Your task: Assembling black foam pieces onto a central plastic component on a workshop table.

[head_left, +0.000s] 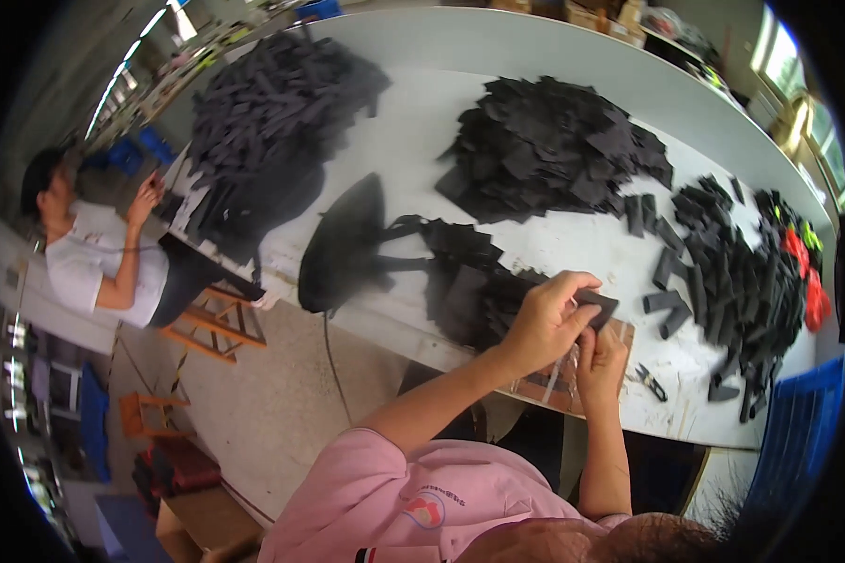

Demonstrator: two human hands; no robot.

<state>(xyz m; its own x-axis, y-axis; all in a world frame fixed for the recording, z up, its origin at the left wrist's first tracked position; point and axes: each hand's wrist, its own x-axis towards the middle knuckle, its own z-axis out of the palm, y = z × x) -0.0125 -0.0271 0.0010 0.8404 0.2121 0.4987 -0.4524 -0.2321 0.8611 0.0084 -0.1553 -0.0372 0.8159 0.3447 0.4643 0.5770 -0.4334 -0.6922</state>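
My left hand pinches a small black fabric piece between thumb and fingers, above the table's front edge. Just below and to its right, my right hand is closed on the lower edge of the same piece. Under both hands lies a brown board with clear tape strips across it. Close by on the left, a heap of flat black pieces reaches up to my left hand. A pair of dark thread snips rests on the table to the right of my right hand.
A big pile of flat black pieces sits at the far middle, rolled black strips at right, and another pile at far left. A dark mesh-like object stands left. A blue crate is at right. A co-worker sits left.
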